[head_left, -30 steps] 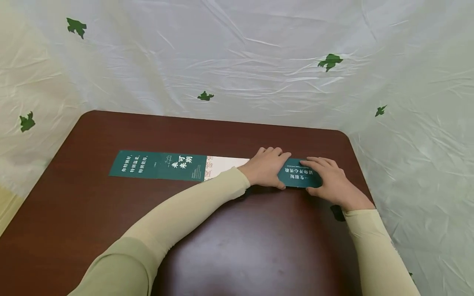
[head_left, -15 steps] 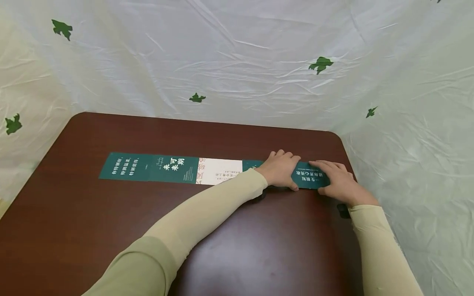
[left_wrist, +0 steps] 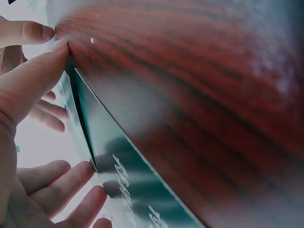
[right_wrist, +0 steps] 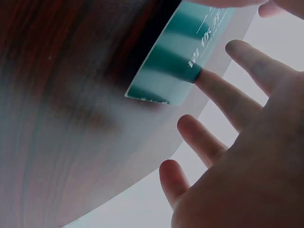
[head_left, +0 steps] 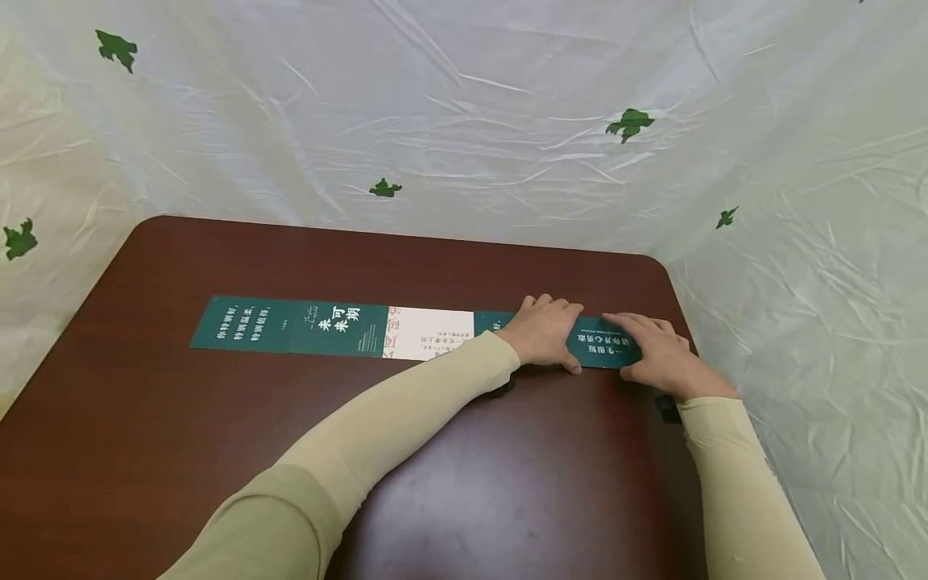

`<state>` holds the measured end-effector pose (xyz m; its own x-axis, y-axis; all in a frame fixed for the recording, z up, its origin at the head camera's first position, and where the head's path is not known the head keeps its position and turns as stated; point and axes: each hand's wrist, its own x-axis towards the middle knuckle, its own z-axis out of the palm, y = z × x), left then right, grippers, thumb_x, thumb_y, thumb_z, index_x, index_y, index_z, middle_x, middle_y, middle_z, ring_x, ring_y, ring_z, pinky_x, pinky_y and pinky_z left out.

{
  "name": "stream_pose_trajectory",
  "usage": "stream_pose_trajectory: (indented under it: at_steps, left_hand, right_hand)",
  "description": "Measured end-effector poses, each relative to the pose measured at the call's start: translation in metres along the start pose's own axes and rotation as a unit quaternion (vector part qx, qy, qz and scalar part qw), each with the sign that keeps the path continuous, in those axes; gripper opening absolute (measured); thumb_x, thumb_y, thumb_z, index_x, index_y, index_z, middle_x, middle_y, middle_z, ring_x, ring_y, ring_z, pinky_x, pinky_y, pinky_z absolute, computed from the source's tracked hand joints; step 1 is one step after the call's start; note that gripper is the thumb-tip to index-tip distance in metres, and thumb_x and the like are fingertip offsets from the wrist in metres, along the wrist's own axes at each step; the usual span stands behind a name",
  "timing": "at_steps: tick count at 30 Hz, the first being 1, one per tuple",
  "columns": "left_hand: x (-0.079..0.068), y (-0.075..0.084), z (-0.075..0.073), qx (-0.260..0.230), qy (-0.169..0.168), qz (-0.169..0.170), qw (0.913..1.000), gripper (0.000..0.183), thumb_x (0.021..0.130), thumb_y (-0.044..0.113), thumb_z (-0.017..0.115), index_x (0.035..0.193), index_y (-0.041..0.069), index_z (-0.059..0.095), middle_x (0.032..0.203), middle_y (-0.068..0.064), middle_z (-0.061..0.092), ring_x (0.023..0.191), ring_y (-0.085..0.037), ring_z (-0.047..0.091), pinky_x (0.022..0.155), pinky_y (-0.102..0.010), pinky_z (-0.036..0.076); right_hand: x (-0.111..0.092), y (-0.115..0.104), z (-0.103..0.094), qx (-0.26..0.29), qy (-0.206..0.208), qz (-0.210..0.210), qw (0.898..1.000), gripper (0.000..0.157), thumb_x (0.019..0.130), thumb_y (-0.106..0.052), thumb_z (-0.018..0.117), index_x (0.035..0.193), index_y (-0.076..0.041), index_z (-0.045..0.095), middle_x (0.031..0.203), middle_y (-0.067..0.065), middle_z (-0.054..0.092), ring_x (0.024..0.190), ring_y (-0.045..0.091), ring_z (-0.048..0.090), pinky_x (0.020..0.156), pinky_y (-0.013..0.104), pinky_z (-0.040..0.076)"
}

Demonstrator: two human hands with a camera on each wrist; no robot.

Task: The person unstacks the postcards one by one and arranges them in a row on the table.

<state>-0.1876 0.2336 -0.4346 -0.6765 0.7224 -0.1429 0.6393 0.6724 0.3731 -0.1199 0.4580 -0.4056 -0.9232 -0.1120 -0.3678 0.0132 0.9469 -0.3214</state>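
A row of flat printed cards lies along the far half of the table. At its right end is a dark green card [head_left: 600, 348] with white Chinese lettering. My left hand [head_left: 540, 332] spans this end of the row, its thumb at the near edge and fingers toward the far edge, hiding the joint beneath. From the right, my right hand [head_left: 663, 354] holds the end card between thumb and index finger; its other fingers [right_wrist: 202, 137] spread clear of it. Both thumbtips nearly meet in the left wrist view, where a dark gap runs along the green card [left_wrist: 137, 171].
Left of my hands lie a cream card [head_left: 428, 330] with red characters and green cards [head_left: 239, 326] with white writing. The brown table [head_left: 406, 266] has rounded far corners. White sheeting [head_left: 464, 121] with green leaf-like shapes hangs behind and beside it.
Both hands have shifted right along the row, and the end green card has slid right with them. More of the cream card shows. Over the last half second the hands barely move.
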Motion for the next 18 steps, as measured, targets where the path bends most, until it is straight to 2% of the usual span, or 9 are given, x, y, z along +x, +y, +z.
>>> stream_pose_trajectory:
  at_steps: [18]
  left_hand:
    - [-0.0007, 0.0046, 0.0005, 0.022, 0.006, 0.0, 0.9997, 0.101, 0.087, 0.069, 0.08, 0.166, 0.02, 0.042, 0.162, 0.005, 0.052, 0.142, -0.019, 0.049, 0.111, -0.038, 0.038]
  right_hand:
    - [0.0012, -0.0061, 0.0005, -0.005, -0.002, 0.02, 1.0, 0.096, 0.084, -0.014, 0.079, 0.169, -0.015, 0.035, 0.174, 0.023, 0.028, 0.15, 0.057, 0.021, 0.107, 0.082, 0.027]
